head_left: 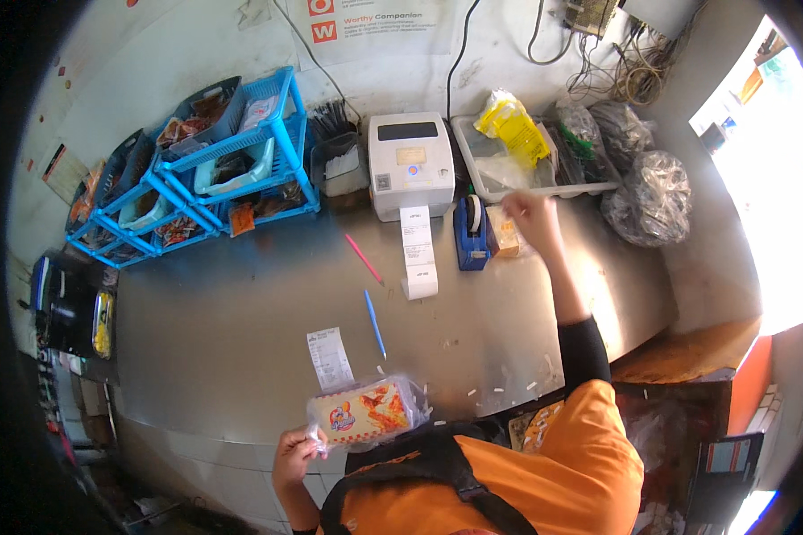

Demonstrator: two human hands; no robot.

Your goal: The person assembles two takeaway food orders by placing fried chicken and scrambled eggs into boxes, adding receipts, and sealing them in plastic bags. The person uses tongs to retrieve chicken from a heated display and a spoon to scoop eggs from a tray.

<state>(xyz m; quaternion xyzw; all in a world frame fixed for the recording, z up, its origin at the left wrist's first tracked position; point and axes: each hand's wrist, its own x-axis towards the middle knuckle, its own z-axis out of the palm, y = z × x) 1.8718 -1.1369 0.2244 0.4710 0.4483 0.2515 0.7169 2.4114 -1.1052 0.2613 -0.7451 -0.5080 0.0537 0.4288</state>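
Observation:
Low at the table's front edge, my left hand (296,455) pinches the gathered corner of a clear plastic bag (417,399). Inside the bag lies a flat printed food box (366,415) with pictures of fried food on its top. A paper receipt (330,358) lies just beyond the bag. My right hand (533,219) is stretched far across the table, its fingers curled in; whatever they hold is too small to make out. Close to its left are a small pale orange box (503,234) and a blue tape dispenser (472,234).
A white label printer (410,169) trails a printed strip (418,254). Pink (364,259) and blue (375,324) pens lie on the metal table (241,330). Blue stacked baskets (232,147) hold packets at the left; a white tray (567,191) and plastic bundles (649,198) stand back right.

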